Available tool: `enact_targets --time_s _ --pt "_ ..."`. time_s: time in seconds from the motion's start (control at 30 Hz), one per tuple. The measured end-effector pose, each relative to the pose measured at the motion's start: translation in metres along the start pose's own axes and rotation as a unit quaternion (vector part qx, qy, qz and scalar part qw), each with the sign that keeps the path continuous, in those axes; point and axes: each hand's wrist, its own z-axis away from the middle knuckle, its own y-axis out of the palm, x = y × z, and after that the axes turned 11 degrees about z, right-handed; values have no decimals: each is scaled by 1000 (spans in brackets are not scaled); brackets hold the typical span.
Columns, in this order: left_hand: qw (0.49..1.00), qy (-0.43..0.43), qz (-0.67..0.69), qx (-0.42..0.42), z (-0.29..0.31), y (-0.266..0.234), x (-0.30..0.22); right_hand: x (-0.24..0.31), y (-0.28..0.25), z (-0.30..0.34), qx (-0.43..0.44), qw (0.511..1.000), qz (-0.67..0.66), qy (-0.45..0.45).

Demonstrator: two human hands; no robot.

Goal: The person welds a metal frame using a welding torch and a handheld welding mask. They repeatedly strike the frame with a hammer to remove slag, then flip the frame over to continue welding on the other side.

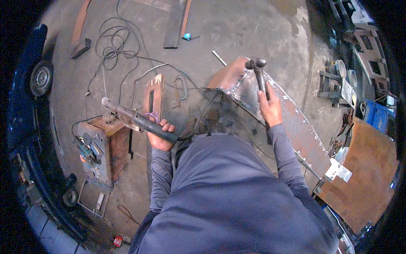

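Note:
My left hand [162, 136] is wrapped round the dark ribbed handle of a welding electrode holder [137, 120], whose jaw end points to the upper left. In my right hand [270, 108] is a ball-peen hammer [259, 76], gripped by its handle with the head pointing away from me. Under the hammer lies a long curved sheet-metal panel [302, 131], brown and grey, with weld spots along its edges. The hammer head appears over the panel's far end; whether it touches cannot be told. A purple wire loop shows beside my left fingers.
On the left stands a metal box [111, 144] on a frame, with a grinder [86, 154] at its side. Looped cables [112, 53], a C-clamp [182, 88] and a tape measure [187, 37] lie on the floor. A rusty sheet [359, 169] is at right; a car wheel [42, 78] is at left.

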Motion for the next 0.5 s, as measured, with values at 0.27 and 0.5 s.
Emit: enact_targets --time_s 0.27,0.5 --pt "998 55 31 27 8 -11 62 -31 -29 -76 75 970 134 -188" --pt "990 98 102 13 28 -44 101 -22 -29 -136 157 956 163 -186"
